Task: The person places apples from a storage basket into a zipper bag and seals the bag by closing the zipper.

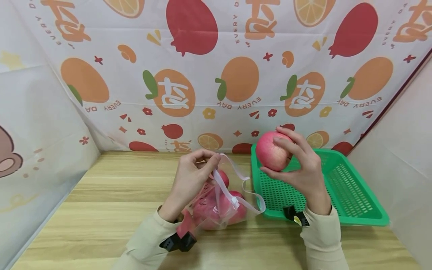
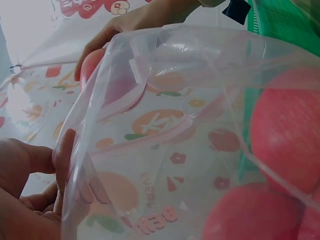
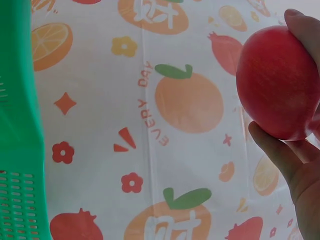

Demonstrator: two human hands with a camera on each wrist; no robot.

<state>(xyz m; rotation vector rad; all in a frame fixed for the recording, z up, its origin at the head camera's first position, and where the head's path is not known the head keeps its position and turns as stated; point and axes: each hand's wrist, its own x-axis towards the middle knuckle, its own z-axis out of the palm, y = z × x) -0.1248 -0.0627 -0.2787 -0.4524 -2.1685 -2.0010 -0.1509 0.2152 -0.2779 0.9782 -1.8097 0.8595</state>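
My right hand (image 1: pixel 303 165) grips a pinkish-red apple (image 1: pixel 272 150), raised above the left side of a green basket (image 1: pixel 357 187). In the right wrist view the thumb and fingers wrap the apple (image 3: pixel 277 82) from the right. My left hand (image 1: pixel 192 180) pinches the rim of a clear plastic zip bag (image 1: pixel 222 221), whose mouth hangs loosely apart with a white slider on its strip. Several red apples (image 1: pixel 206 210) lie inside the bag on the table. The left wrist view shows the bag's film (image 2: pixel 150 165) stretched from the left fingers, with apples (image 2: pixel 287 130) behind it.
The green perforated basket stands on the right of the wooden table (image 1: pixel 84 217). A white cloth with fruit prints (image 1: pixel 209 123) hangs as a wall behind, and pale walls (image 1: pixel 37 123) close in both sides. A black wrist camera (image 1: pixel 179 242) is strapped to each wrist.
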